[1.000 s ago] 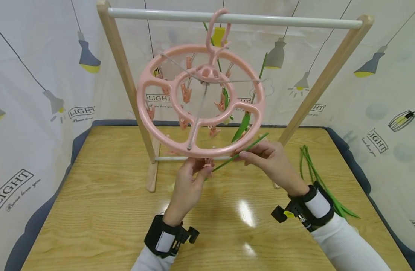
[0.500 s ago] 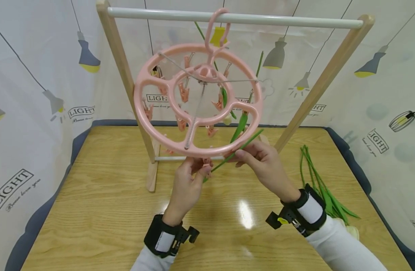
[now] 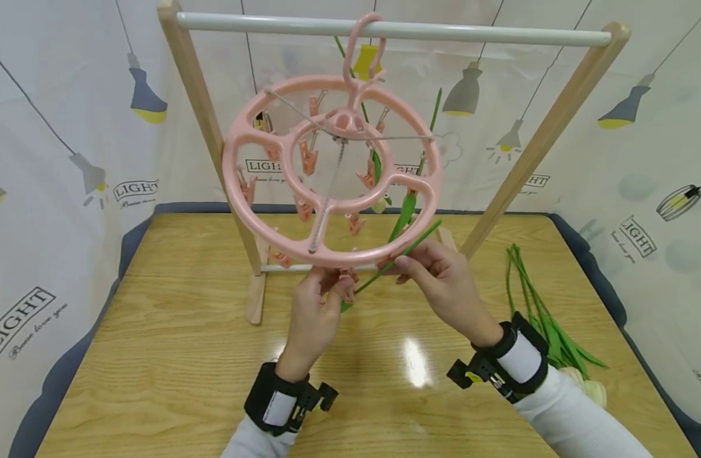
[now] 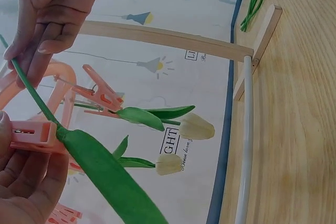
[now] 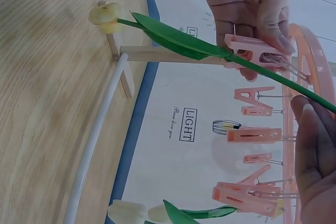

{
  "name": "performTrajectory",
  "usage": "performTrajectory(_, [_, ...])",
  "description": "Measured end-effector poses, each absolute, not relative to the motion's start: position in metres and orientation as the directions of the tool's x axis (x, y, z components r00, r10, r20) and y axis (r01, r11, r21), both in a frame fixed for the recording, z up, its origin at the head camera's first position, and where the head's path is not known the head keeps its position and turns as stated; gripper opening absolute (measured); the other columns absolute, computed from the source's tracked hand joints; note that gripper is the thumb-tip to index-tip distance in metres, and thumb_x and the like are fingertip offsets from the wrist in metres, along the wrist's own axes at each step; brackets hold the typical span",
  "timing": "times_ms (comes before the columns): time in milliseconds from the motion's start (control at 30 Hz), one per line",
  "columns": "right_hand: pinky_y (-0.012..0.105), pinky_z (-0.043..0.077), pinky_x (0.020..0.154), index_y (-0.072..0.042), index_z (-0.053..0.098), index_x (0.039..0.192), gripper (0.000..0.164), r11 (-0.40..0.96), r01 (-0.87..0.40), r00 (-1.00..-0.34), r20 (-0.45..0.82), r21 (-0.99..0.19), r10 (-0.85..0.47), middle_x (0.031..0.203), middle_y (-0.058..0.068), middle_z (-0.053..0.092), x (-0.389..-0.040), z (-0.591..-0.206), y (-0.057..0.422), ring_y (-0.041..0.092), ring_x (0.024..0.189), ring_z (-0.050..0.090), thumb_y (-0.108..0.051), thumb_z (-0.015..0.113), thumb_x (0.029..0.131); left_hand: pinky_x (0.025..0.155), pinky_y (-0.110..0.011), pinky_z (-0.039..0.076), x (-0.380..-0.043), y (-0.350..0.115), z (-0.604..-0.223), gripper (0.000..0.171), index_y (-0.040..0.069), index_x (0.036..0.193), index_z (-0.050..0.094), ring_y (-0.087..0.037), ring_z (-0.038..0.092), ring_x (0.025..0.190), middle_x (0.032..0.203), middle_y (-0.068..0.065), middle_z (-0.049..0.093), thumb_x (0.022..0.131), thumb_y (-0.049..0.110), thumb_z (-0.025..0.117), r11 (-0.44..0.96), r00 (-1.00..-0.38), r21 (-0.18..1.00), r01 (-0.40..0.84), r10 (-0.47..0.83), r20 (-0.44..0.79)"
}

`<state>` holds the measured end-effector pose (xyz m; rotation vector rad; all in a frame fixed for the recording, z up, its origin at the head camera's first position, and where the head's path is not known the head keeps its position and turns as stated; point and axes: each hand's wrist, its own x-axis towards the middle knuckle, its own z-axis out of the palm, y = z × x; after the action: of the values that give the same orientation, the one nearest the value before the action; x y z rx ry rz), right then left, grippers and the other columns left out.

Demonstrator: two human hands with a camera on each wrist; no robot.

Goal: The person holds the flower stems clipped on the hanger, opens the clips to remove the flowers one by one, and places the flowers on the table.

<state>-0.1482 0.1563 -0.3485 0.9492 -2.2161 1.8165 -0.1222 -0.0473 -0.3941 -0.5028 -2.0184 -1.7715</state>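
A pink round clip hanger point(image 3: 343, 256) hangs from the white bar, with pink clothespins around its rings. At its near rim my left hand point(image 3: 313, 315) pinches one clothespin point(image 5: 254, 51) between thumb and fingers. A tulip with a pale yellow bloom point(image 5: 105, 17) lies head down across this clothespin; its stem meets the clip's tip just above the green leaf point(image 4: 113, 177). Higher up the stem point(image 3: 422, 238), my right hand point(image 3: 442, 286) pinches it between thumb and fingers. Two other white tulips point(image 4: 197, 127) hang head down from clothespins farther back.
A wooden stand point(image 3: 522, 143) with a white top bar point(image 3: 476, 34) carries the hanger. More tulips point(image 3: 548, 318) lie in a bunch on the wooden table point(image 3: 173, 356), right of my right forearm. A printed cloth point(image 3: 53, 235) surrounds the table.
My right hand has shifted slightly left along with the stem, and the hanger has swung a little left. My left hand stays at the clothespin, almost unmoved.
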Motion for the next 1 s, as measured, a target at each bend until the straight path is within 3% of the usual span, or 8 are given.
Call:
performTrajectory(167, [0.027, 0.059, 0.072, 0.006, 0.061, 0.108, 0.012, 0.077, -0.553, -0.782, 0.485, -0.830, -0.391, 0.102, -0.008, 0.075, -0.148, -0.348, 0.156, 0.006, 0.087, 0.071, 0.000, 0.055, 0.099, 0.062, -0.026, 0.054, -0.123, -0.046, -0.395, 0.010, -0.005, 0.100, 0.060, -0.019, 0.059, 0.063, 0.081, -0.017, 0.066, 0.097, 0.004, 0.058, 0.123, -0.839, 0.835, 0.537, -0.028, 0.543])
performTrajectory(367, [0.027, 0.059, 0.072, 0.006, 0.060, 0.107, 0.011, 0.066, -0.595, -0.751, 0.526, -0.801, -0.399, 0.098, 0.018, 0.073, -0.148, -0.349, 0.157, 0.006, 0.087, 0.071, 0.002, 0.055, 0.098, 0.059, -0.024, 0.053, -0.123, -0.046, -0.394, 0.011, -0.006, 0.096, 0.063, -0.016, 0.058, 0.061, 0.078, -0.016, 0.068, 0.097, 0.005, 0.059, 0.138, -0.843, 0.841, 0.524, -0.059, 0.535])
performTrajectory(467, [0.025, 0.059, 0.071, 0.007, 0.060, 0.107, 0.012, 0.055, -0.630, -0.726, 0.562, -0.775, -0.398, 0.095, 0.024, 0.071, -0.150, -0.351, 0.157, 0.005, 0.086, 0.070, 0.005, 0.055, 0.097, 0.060, -0.023, 0.053, -0.124, -0.046, -0.395, 0.010, -0.005, 0.095, 0.064, -0.014, 0.058, 0.062, 0.079, -0.017, 0.068, 0.096, 0.004, 0.059, 0.145, -0.844, 0.842, 0.520, -0.065, 0.532])
performTrajectory(700, [0.022, 0.058, 0.069, 0.008, 0.060, 0.107, 0.015, 0.050, -0.698, -0.674, 0.631, -0.714, -0.384, 0.092, 0.024, 0.071, -0.153, -0.354, 0.159, 0.003, 0.085, 0.069, 0.012, 0.052, 0.095, 0.059, -0.023, 0.052, -0.124, -0.049, -0.395, 0.011, -0.004, 0.098, 0.065, -0.016, 0.059, 0.062, 0.079, -0.017, 0.069, 0.097, 0.006, 0.060, 0.171, -0.830, 0.827, 0.536, -0.074, 0.553])
performTrajectory(900, [0.020, 0.055, 0.066, 0.008, 0.059, 0.106, 0.015, 0.108, -0.694, -0.693, 0.619, -0.712, -0.368, 0.090, 0.020, 0.072, -0.156, -0.351, 0.168, 0.004, 0.081, 0.069, 0.014, 0.051, 0.095, 0.058, -0.022, 0.051, -0.125, -0.051, -0.397, 0.009, -0.005, 0.096, 0.064, -0.015, 0.057, 0.060, 0.077, -0.018, 0.068, 0.095, 0.004, 0.060, 0.161, -0.818, 0.817, 0.553, -0.080, 0.569])
performTrajectory(1000, [0.019, 0.055, 0.066, 0.007, 0.060, 0.104, 0.015, 0.126, -0.677, -0.714, 0.606, -0.725, -0.349, 0.091, 0.010, 0.074, -0.156, -0.349, 0.172, 0.005, 0.081, 0.069, 0.014, 0.050, 0.095, 0.058, -0.023, 0.051, -0.125, -0.053, -0.396, 0.009, -0.005, 0.095, 0.063, -0.016, 0.057, 0.060, 0.078, -0.018, 0.067, 0.095, 0.004, 0.060, 0.156, -0.814, 0.814, 0.559, -0.079, 0.575])
